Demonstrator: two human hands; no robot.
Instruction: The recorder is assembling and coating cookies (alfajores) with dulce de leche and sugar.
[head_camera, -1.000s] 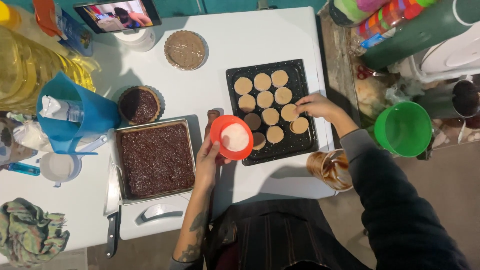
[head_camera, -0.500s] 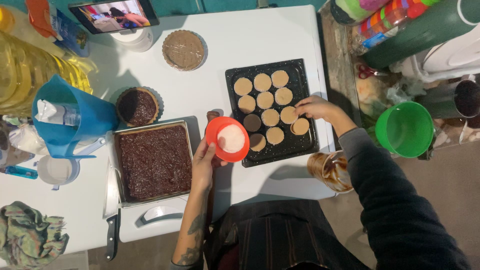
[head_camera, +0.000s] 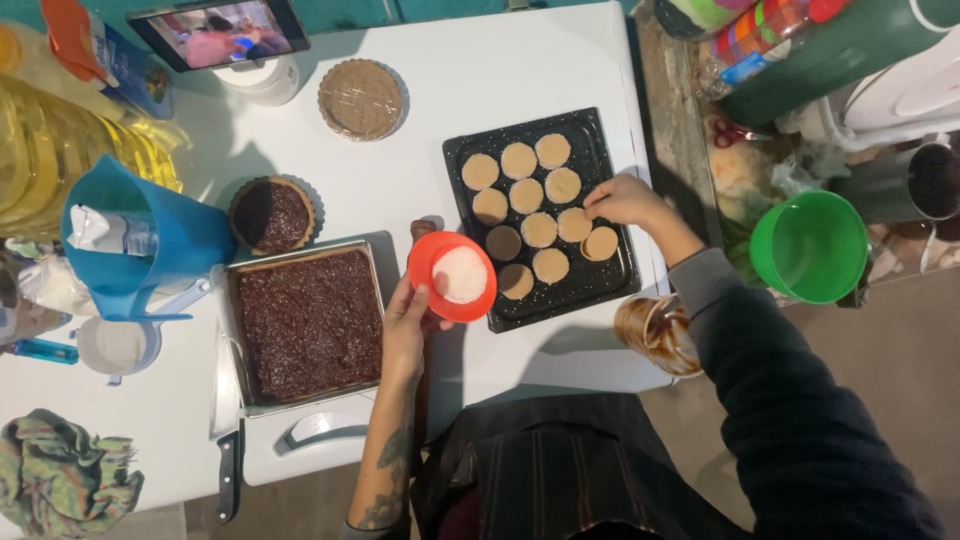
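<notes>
White table (head_camera: 560, 70) cluttered. Left hand (head_camera: 405, 325) gripped red bowl (head_camera: 452, 277) of white powder near front edge. Right hand (head_camera: 625, 200) pinched round biscuit (head_camera: 575, 224) on black tray (head_camera: 620, 275), right edge.

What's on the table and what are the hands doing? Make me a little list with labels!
Left hand: holds a red bowl of white powder.
Right hand: fingertips on a round cookie on the black tray.
Tray: about a dozen round cookies, most pale, two darker.
Beside the bowl: metal pan full of dark brown mix.
Behind the pan: small tart with dark filling.
Left edge: blue jug, knife, cloth.
Right, off the table: green bowl.
</notes>
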